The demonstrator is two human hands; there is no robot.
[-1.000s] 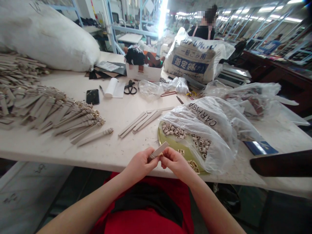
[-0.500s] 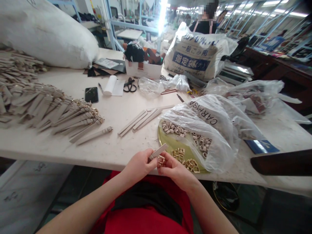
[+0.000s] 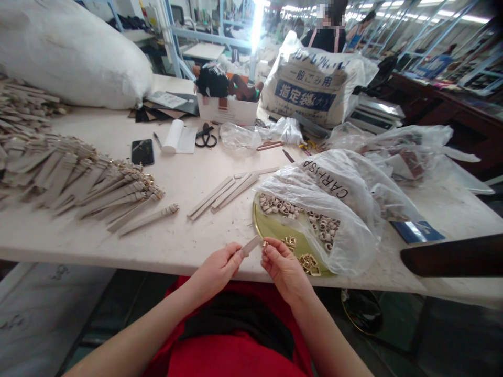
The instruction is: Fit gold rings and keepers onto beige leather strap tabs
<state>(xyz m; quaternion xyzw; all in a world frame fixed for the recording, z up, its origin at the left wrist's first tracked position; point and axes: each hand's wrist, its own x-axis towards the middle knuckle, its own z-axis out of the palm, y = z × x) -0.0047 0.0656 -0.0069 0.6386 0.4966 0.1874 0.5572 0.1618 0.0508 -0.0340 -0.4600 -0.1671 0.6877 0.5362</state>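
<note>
My left hand [image 3: 223, 266] is closed round a beige strap [image 3: 251, 245] that points up and to the right. Close beside the strap's tip, my right hand [image 3: 280, 262] pinches a small gold buckle [image 3: 264, 245], mostly covered by the fingers. Behind my right hand, gold buckles [image 3: 309, 264] and beige loops [image 3: 324, 230] lie on a green round tray [image 3: 271, 225], partly under a clear plastic bag [image 3: 353, 193]. Several flat straps [image 3: 210, 198] rest on the table, and a single strap with a buckle [image 3: 149, 220] lies further left.
A large heap of straps [image 3: 66, 173] covers the table's left side. Further back are a phone [image 3: 142, 152], a paper roll [image 3: 173, 137], scissors [image 3: 206, 137], a white box [image 3: 228, 110] and a full printed bag [image 3: 310, 89]. A person [image 3: 326, 39] is beyond the table.
My hands have moved slightly apart. The strap in my left hand and the buckle in my right hand are further from each other, and the view has shifted a little.
</note>
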